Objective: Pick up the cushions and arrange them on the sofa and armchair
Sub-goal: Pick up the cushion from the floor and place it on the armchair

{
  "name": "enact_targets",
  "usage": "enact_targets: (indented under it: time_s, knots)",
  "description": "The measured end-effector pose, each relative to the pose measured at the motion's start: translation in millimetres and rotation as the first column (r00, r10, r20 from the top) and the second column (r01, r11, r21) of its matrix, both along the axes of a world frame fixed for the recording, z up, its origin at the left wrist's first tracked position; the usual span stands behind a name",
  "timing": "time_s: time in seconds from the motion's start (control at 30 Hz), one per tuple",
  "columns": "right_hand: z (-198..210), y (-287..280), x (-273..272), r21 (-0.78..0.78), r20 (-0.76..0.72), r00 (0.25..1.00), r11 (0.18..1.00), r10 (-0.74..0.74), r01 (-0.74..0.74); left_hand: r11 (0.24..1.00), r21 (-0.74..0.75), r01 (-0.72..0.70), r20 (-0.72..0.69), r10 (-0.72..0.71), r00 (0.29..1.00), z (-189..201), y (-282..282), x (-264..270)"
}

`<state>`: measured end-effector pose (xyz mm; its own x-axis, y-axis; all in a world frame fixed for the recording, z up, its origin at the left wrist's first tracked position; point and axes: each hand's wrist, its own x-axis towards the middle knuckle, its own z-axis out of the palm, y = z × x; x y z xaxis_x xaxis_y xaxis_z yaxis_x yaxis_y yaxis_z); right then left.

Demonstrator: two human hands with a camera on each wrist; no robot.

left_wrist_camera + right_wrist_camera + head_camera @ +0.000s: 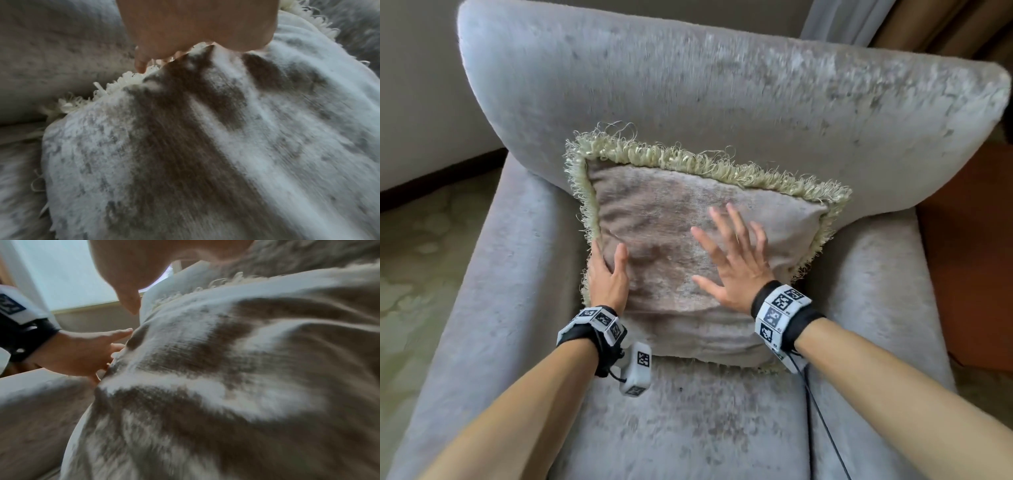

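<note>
A beige-grey cushion point(671, 240) with a pale green fringe leans upright against the back of the grey velvet armchair point(688, 85). At the cushion's left edge my left hand point(607, 253) holds it, thumb on the front face and fingers along the fringed side. My right hand point(729, 246) lies flat on the right half of the front face, fingers spread. In the left wrist view the left hand point(195, 32) sits at the fringe of the cushion point(185, 146). The right wrist view shows the cushion point(226, 369), the right hand point(127, 272) and the left hand point(82, 353) at its edge.
The armchair's arms rise on both sides of the seat. A patterned green carpet point(421, 257) and a pale wall point(414, 85) lie to the left. A brown wooden surface point(969, 257) stands to the right and curtains point(842, 20) hang behind. A black cable point(822, 411) trails from my right wrist.
</note>
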<state>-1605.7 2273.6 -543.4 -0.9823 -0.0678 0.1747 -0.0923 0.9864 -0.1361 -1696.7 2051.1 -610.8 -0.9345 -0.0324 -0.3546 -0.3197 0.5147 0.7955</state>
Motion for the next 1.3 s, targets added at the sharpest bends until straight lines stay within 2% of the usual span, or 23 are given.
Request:
enact_targets:
  time_s: [0.07, 0.2, 0.33, 0.47, 0.63, 0.73, 0.83, 1.03, 1.1, 1.2, 1.27, 1.3]
  knots:
    - [-0.7, 1.0, -21.8, 0.023, 0.023, 1.0, 1.0, -0.019, 0.018, 0.999, 0.048, 0.007, -0.003, -0.007, 1.0, -3.2, -3.3, -0.4]
    - [2.7, 21.5, -56.5, 0.007, 0.194, 0.946, 0.965, -0.258, 0.262, 0.987, 0.157, 0.018, -0.037, -0.013, 0.999, -6.4, -3.7, -12.1]
    - [-1.4, 36.4, -68.5, 0.112, 0.25, 0.938, 0.969, -0.24, 0.219, 0.976, 0.218, -0.002, 0.017, -0.002, 1.0, -8.1, -0.5, -19.2]
    - [-0.4, 46.4, -76.9, 0.096, 0.235, 0.938, 0.966, -0.255, 0.239, 0.977, 0.206, -0.045, 0.092, 0.027, 0.995, -10.4, 2.7, -20.5]
    - [12.5, 36.1, -83.2, 0.148, 0.252, 0.94, 0.969, -0.23, 0.197, 0.981, 0.174, -0.086, 0.147, 0.061, 0.987, -9.2, 4.1, -17.3]
    - [33.8, 34.7, -98.1, 0.024, 0.191, 0.959, 0.978, -0.209, 0.209, 0.978, 0.171, -0.121, 0.116, 0.102, 0.988, -1.9, 2.7, -17.4]
    - [45.4, 39.0, -105.1, 0.019, 0.101, 0.973, 0.978, -0.21, 0.209, 0.962, 0.239, -0.134, 0.076, 0.12, 0.99, 2.6, 1.7, -20.3]
    - [25.7, 39.7, -98.4, -0.013, -0.083, 0.97, 0.974, -0.227, 0.227, 0.954, 0.251, -0.162, 0.078, 0.147, 0.986, -10.2, -5.5, -16.9]
    - [24.8, 21.7, -101.3, 0.05, -0.145, 0.977, 0.985, -0.154, 0.163, 0.968, 0.2, -0.152, 0.095, 0.135, 0.986, -15.6, -11.7, -11.6]
    - [24.9, -31.0, -102.5, 0.181, -0.112, 0.978, 0.971, 0.176, -0.154, 0.987, 0.11, -0.12, 0.163, 0.102, 0.981, -28.1, -23.1, -4.1]
    - [14.3, -62.4, -102.8, 0.307, 0.057, 0.909, 0.859, 0.414, -0.41, 0.995, 0.076, -0.058, 0.204, 0.041, 0.978, -39.4, -29.8, 0.7]
    - [11.7, -63.7, -109.1, 0.403, 0.143, 0.881, 0.786, 0.451, -0.468, 0.997, 0.076, -0.014, 0.22, -0.003, 0.975, -44.3, -31.9, 3.7]
